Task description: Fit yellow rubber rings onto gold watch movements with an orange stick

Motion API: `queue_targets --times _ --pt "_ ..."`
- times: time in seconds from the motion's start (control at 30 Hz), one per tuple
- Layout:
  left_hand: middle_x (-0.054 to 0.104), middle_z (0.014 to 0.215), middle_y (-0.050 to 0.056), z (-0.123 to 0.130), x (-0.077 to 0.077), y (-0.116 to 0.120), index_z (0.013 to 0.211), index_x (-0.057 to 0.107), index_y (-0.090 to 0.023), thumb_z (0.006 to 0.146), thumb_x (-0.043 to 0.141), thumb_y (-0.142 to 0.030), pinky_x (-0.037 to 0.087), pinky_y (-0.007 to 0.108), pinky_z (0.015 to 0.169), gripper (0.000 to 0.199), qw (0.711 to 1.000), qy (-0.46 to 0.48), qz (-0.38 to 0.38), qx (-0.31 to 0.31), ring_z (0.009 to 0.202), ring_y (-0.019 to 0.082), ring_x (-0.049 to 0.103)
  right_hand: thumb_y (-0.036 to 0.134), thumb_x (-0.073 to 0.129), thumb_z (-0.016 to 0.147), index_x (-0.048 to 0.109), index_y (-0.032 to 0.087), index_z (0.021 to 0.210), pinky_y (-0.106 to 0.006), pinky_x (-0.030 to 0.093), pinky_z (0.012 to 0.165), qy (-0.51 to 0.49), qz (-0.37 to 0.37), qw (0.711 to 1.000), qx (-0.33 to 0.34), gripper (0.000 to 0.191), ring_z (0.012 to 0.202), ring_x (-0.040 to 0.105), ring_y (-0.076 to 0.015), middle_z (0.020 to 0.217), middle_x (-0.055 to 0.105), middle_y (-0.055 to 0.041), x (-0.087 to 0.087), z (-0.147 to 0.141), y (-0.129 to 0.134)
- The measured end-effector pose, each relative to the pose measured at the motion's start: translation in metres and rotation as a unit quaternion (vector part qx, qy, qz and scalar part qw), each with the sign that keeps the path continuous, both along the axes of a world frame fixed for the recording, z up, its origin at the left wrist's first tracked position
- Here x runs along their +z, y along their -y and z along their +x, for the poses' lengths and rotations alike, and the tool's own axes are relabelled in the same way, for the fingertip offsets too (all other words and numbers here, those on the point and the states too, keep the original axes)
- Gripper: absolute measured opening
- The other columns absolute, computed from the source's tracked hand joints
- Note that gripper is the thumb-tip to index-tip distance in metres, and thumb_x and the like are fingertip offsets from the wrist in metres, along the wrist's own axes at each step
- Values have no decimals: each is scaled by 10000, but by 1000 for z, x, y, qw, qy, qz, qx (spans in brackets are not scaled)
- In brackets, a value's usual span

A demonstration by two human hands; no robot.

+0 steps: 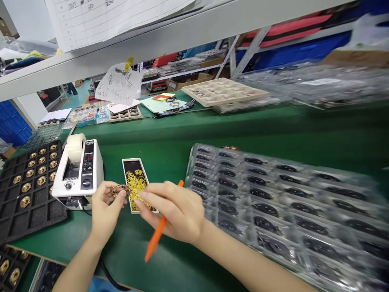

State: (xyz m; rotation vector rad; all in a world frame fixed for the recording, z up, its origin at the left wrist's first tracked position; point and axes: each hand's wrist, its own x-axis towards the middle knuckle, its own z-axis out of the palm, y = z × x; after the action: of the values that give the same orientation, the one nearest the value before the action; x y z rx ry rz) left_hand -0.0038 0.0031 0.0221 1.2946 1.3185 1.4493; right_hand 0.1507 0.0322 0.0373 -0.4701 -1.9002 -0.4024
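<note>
My left hand (pixel 106 207) pinches a small rose-gold round metal part (pixel 121 189) between thumb and fingers. Close to its right side, my right hand (pixel 176 209) is closed, with an orange pen-like stick (pixel 157 237) tucked through the fingers and slanting down toward me. Its thumb and index fingertips come together near the metal part; whether something tiny sits between them I cannot tell. Behind the hands lies a white-rimmed box (pixel 124 163) holding many yellow ring-shaped pieces (pixel 135 184). A white tape dispenser (pixel 80 170) with a roll of clear tape stands left of the box.
On the left a black compartment tray (pixel 12 207) holds several gold round parts. Clear plastic trays (pixel 273 194) with dark flat parts cover the right side. A beige tray (pixel 225 91) and a clipboard (pixel 164 105) lie on the rear ledge, beneath a shelf beam (pixel 182 38).
</note>
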Motion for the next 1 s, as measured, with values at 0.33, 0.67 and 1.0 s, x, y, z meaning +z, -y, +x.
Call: queue_targets --times 0.33,0.67,1.0 --pt "681 730 31 6 0 5 969 626 -140 820 659 -410 562 241 570 311 991 106 -26 -73 609 140 648 112 558 883 640 161 940 -269 489 564 25 -33 999 -11 111 663 631 -167 861 732 -103 -18 -11 -13" --pt "688 750 9 8 -9 13 1128 612 -190 902 554 -315 599 249 719 264 998 50 -3 -45 697 131 681 111 493 921 616 149 908 -257 486 563 33 -19 999 0 129 639 611 -150 801 731 -90 -21 -11 -14" --pt "726 913 36 10 -14 14 1095 635 -192 916 513 -263 598 242 753 229 1000 11 14 -23 783 140 704 163 526 919 644 176 913 -266 452 534 81 33 996 5 119 624 586 -151 850 735 -92 -23 -6 -18"
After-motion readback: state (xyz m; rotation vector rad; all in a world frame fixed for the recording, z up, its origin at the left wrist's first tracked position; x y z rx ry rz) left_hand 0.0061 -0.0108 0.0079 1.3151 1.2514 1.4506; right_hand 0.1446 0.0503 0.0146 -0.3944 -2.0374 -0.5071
